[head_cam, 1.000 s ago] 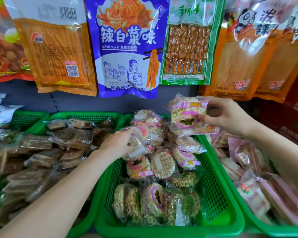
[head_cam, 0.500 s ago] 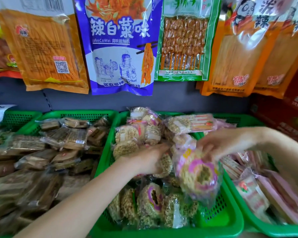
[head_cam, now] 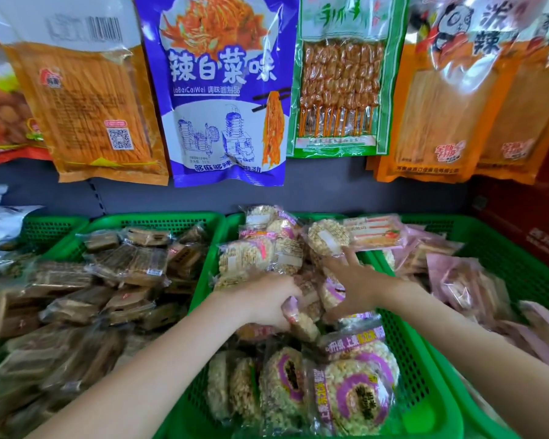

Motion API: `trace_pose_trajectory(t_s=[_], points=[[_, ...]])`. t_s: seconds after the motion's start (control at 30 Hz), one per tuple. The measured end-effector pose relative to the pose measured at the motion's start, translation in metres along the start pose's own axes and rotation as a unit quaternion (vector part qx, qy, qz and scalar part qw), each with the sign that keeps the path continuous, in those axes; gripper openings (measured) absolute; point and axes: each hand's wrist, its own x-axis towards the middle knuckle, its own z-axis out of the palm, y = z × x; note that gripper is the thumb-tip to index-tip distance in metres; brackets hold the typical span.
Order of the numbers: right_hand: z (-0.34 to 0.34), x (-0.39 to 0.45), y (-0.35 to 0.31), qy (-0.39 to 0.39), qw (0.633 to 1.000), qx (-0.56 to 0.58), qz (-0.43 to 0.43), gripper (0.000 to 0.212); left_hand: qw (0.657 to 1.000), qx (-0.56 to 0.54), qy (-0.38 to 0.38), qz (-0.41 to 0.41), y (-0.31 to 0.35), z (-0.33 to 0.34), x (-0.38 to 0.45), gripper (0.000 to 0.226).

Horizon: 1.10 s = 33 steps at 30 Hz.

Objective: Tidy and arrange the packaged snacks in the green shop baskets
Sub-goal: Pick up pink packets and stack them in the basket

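**Both hands in the middle basket**

The left hand (head_cam: 268, 301) curls its fingers round a puffed-rice cake packet (head_cam: 300, 318) at the centre of the middle basket (head_cam: 425, 369), the packet lying under the fingertips and jutting toward the near side. The right hand (head_cam: 358, 285) lies flat with fingers spread over the heap just right of it; its fingertips touch a round cake packet (head_cam: 328, 237) at the back, with no pinch to be seen.

The packets are clear wrappers over pale, knobbly round cakes, printed with pink and purple rings. Several stand on edge in a row (head_cam: 301, 397) along the near wall; others pile loosely at the back. The left basket (head_cam: 159, 218) holds brown bars, the right basket (head_cam: 501, 245) pink packets. Large snack bags (head_cam: 222, 90) hang above.
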Motion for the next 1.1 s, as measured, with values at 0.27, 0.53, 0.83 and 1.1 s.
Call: trace_pose_trajectory(t_s=[0.27,0.53,0.83,1.1], points=[[-0.005,0.000,-0.015,0.146,0.987,-0.022,0.069,0.070,0.973,-0.068,0.191,-0.109,-0.016,-0.040,-0.007,0.037],[-0.059,-0.032,0.035,0.193,0.945,0.263,0.021,0.033,0.965,-0.015,0.224,-0.133,-0.016,-0.035,-0.009,0.041],[-0.079,-0.063,0.035,0.188,0.934,0.291,-0.084,0.033,0.952,0.144,0.238,-0.128,-0.025,-0.015,-0.002,0.043],[-0.089,-0.047,0.030,0.356,0.911,0.209,-0.020,0.035,0.947,0.168,0.239,-0.136,-0.034,-0.006,-0.004,0.054]])
